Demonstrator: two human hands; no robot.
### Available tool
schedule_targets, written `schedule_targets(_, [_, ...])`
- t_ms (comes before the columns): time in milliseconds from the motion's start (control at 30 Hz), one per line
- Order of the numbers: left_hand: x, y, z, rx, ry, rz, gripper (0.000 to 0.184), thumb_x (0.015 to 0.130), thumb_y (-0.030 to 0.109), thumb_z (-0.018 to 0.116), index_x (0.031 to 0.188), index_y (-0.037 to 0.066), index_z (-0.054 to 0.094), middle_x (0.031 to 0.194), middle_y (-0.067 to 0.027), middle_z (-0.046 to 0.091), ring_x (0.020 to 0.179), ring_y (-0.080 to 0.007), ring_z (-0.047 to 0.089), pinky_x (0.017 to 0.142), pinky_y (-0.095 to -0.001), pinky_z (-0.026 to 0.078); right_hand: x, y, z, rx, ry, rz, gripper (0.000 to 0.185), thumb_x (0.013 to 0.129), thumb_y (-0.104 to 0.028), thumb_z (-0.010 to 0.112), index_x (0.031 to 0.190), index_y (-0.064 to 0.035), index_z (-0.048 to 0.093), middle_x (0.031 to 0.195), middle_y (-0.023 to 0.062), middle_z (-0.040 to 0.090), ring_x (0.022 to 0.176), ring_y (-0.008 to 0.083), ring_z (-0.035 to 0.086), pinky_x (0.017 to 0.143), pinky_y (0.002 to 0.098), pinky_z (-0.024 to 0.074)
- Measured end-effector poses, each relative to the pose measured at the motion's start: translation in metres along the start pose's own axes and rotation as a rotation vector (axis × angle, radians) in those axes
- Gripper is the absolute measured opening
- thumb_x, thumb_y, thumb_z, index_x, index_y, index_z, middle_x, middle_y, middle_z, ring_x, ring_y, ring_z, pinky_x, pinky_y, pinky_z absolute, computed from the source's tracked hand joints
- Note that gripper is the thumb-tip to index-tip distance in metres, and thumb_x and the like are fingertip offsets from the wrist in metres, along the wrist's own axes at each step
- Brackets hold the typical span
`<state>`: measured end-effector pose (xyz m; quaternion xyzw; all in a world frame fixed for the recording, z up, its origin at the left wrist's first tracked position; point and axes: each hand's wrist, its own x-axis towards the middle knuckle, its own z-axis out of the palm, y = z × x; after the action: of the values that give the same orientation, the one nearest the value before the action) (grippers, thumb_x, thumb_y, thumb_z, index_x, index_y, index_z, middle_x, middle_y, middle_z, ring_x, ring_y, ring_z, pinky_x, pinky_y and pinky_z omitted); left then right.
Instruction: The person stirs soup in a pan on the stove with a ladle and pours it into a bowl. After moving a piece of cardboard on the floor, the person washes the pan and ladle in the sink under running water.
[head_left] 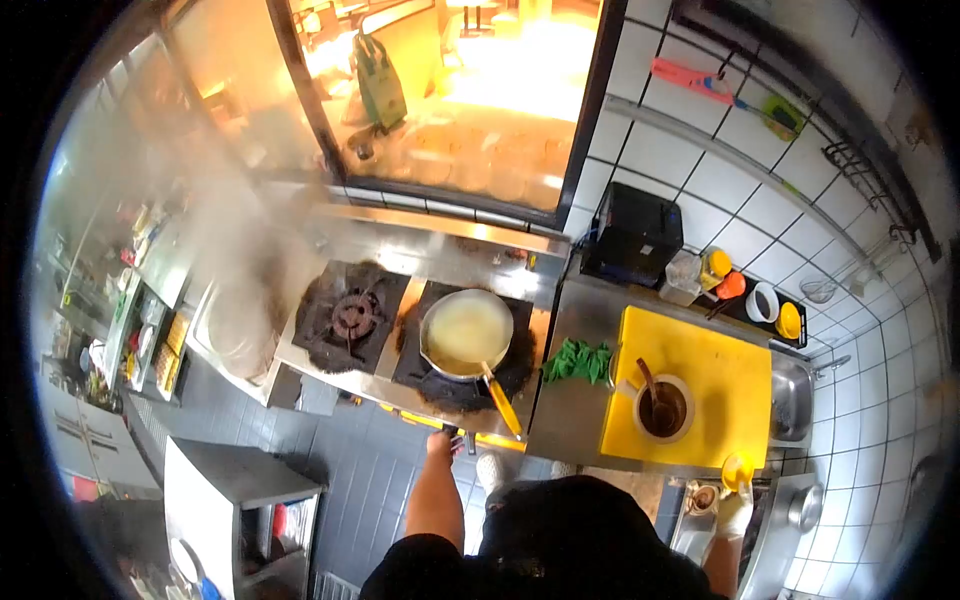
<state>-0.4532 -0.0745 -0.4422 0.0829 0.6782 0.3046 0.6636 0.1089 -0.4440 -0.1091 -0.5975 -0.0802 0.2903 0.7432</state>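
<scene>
My left hand (440, 441) is at the stove's front edge, its fingers closed around a dark control knob (453, 431). Just above it, a pan (466, 330) of pale liquid sits on the right burner, with a yellow-handled utensil (500, 400) leaning out over the rim. On the far right, my right hand (735, 512), in a white glove, grips a small yellow bowl (738, 468) beside the counter's front edge. Below the cutting board, a small container with brown contents (703, 498) is close to that hand.
A yellow cutting board (700, 350) bears a pot of dark sauce (664, 412) with a spoon. Green cloth or gloves (577, 361) lie left of it. A bare burner (354, 315) and a steaming vessel (235, 330) are leftward. A sink (792, 400) is right; a metal cabinet (235, 470) stands behind left.
</scene>
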Motion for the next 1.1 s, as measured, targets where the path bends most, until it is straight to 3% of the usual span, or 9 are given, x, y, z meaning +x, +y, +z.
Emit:
schedule_targets(100, [0.011, -0.004, 0.003, -0.02, 0.034, -0.036, 0.024, 0.098, 0.016, 0.064, 0.117, 0.001, 0.065, 0.102, -0.0174, 0.072, 0.075, -0.0254, 0.071, 0.054, -0.0377, 0.059, -0.01, 0.001, -0.009, -0.021, 0.0, -0.053, 0.043, 0.102, -0.024, 0.064, 0.137, -0.0003, 0.058, 0.129, 0.0096, 0.064, 0.122, 0.0195, 0.058, 0.102, 0.0328, 0.0447])
schedule_targets(267, [0.026, -0.011, 0.005, -0.06, 0.026, 0.034, 0.023, 0.094, 0.015, 0.062, 0.111, 0.001, 0.067, 0.089, -0.0166, 0.072, 0.063, -0.0277, 0.069, 0.047, -0.0388, 0.052, -0.032, -0.006, 0.006, 0.019, 0.014, -0.005, 0.043, 0.092, -0.027, 0.075, 0.128, -0.0045, 0.065, 0.122, 0.0037, 0.068, 0.115, 0.0184, 0.062, 0.1, 0.0328, 0.0447])
schedule_targets(367, [-0.013, 0.012, 0.019, 0.502, 0.116, 0.201, 0.028, 0.093, 0.023, 0.066, 0.109, 0.001, 0.069, 0.093, -0.0157, 0.074, 0.071, -0.0302, 0.072, 0.058, -0.0421, 0.056, -0.026, 0.005, -0.014, -0.01, 0.023, -0.02, 0.041, 0.093, -0.028, 0.074, 0.126, -0.0046, 0.066, 0.12, 0.0036, 0.069, 0.114, 0.0184, 0.062, 0.1, 0.0333, 0.0444])
schedule_targets(400, [0.013, -0.003, 0.014, 0.977, 0.236, 0.614, 0.033, 0.091, 0.029, 0.07, 0.108, 0.001, 0.069, 0.096, -0.0156, 0.076, 0.086, -0.035, 0.073, 0.075, -0.0457, 0.058, -0.023, 0.005, -0.016, -0.025, 0.017, -0.014, 0.041, 0.093, -0.028, 0.074, 0.126, -0.0046, 0.066, 0.12, 0.0038, 0.069, 0.114, 0.0184, 0.062, 0.1, 0.0334, 0.0442])
schedule_targets(433, [-0.006, 0.0, 0.017, 0.995, 0.356, 0.406, 0.037, 0.092, 0.029, 0.069, 0.116, 0.002, 0.067, 0.11, -0.0198, 0.073, 0.105, -0.0408, 0.069, 0.091, -0.0476, 0.055, -0.021, 0.002, -0.01, -0.04, 0.009, -0.007, 0.041, 0.093, -0.028, 0.074, 0.126, -0.0046, 0.066, 0.12, 0.0041, 0.069, 0.114, 0.0185, 0.062, 0.101, 0.0334, 0.0441])
schedule_targets(500, [-0.039, 0.001, 0.021, 1.07, 0.351, 0.56, 0.039, 0.093, 0.024, 0.065, 0.126, 0.002, 0.063, 0.122, -0.0214, 0.067, 0.113, -0.0407, 0.066, 0.097, -0.0467, 0.053, -0.019, -0.004, 0.008, -0.076, -0.056, 0.003, 0.042, 0.096, -0.027, 0.069, 0.13, -0.0034, 0.063, 0.122, 0.0061, 0.068, 0.115, 0.0192, 0.062, 0.099, 0.035, 0.0464])
schedule_targets(667, [-0.071, -0.011, 0.008, 1.273, 0.232, 0.502, 0.051, 0.089, 0.015, 0.058, 0.138, 0.003, 0.056, 0.124, -0.028, 0.065, 0.117, -0.0413, 0.065, 0.101, -0.0451, 0.053, 0.008, 0.018, -0.006, -0.392, -0.127, -0.097, 0.049, 0.101, -0.023, 0.058, 0.146, -0.0035, 0.054, 0.131, 0.0134, 0.065, 0.103, 0.0209, 0.069, 0.076, 0.0303, 0.0584])
schedule_targets(933, [-0.065, -0.093, -0.047, 1.591, -0.246, 0.395, 0.053, 0.083, 0.033, 0.074, 0.129, 0.008, 0.068, 0.123, -0.0207, 0.072, 0.116, -0.0392, 0.067, 0.102, -0.0454, 0.053, 0.026, -0.068, 0.142, -0.47, -0.3, -0.093, 0.038, 0.102, -0.017, 0.057, 0.132, 0.006, 0.063, 0.136, 0.0199, 0.065, 0.124, 0.0258, 0.062, 0.109, 0.0347, 0.0467])
schedule_targets(1100, [-0.043, -0.131, -0.078, 1.387, -0.424, 0.344, 0.05, 0.085, 0.035, 0.075, 0.128, 0.01, 0.069, 0.121, -0.0199, 0.072, 0.117, -0.0387, 0.067, 0.099, -0.047, 0.054, -0.001, -0.164, 0.248, -0.234, -0.706, -0.158, 0.04, 0.104, -0.021, 0.055, 0.131, 0.0077, 0.063, 0.133, 0.0177, 0.068, 0.121, 0.0238, 0.065, 0.109, 0.0343, 0.0469])
